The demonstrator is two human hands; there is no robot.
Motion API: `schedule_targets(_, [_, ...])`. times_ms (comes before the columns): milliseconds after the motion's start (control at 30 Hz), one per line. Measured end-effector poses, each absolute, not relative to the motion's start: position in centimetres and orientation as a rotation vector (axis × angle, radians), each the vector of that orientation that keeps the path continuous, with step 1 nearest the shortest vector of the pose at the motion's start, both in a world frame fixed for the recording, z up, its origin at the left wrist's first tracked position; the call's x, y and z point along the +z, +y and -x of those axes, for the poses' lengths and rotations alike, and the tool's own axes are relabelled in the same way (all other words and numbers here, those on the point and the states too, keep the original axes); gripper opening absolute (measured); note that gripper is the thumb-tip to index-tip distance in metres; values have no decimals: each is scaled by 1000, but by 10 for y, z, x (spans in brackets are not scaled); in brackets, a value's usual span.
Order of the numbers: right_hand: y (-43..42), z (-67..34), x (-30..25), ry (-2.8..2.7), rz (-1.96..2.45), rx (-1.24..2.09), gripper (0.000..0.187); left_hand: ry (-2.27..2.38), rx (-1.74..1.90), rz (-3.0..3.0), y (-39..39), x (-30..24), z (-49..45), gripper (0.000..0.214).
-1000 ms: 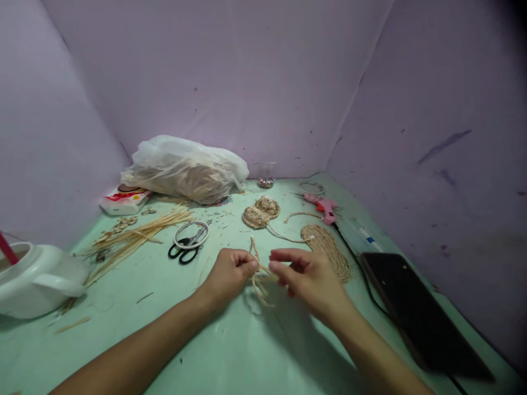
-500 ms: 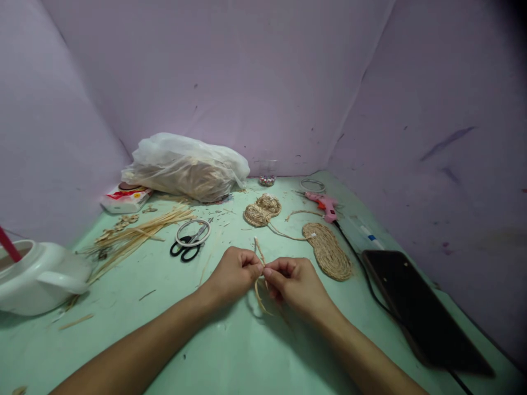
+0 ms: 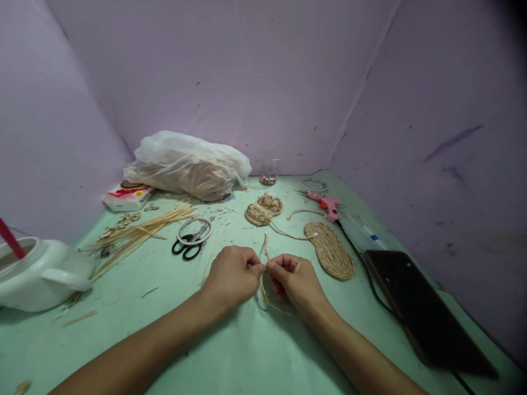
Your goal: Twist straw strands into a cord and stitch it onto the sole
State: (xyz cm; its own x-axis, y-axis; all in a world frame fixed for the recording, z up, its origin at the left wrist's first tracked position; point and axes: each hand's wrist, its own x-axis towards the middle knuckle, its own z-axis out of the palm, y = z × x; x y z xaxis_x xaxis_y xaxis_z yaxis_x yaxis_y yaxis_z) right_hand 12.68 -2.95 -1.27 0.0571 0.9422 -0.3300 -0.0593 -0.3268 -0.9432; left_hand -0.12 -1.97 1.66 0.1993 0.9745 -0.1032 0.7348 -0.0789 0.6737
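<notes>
Head view: twisted fibre cord (image 3: 266, 250), one.
Left hand (image 3: 234, 277) and right hand (image 3: 297, 281) are pinching it, side by side; black-handled scissors (image 3: 185, 247) are lying leftward.

Noting white pot (image 3: 45, 269) with red stick (image 3: 11, 238) inside, left edge; at right, dark phone (image 3: 428, 312) over black cable (image 3: 366, 277).

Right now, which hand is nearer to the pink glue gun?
Right. The right hand is in front of the pink glue gun, somewhat to its left; the left hand is also in front, but farther left.
</notes>
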Motion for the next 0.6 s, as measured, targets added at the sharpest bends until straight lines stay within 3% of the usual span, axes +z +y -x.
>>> schedule_targets(467, [-33, -130, -8, -778, 1301, 1751, 8, 1461, -7, -2772, -52, 22, -10, 30])
schedule_targets(600, [-31, -129, -9, -744, 1276, 1715, 10, 1400, -20, -2907, -60, 12, -15, 44])
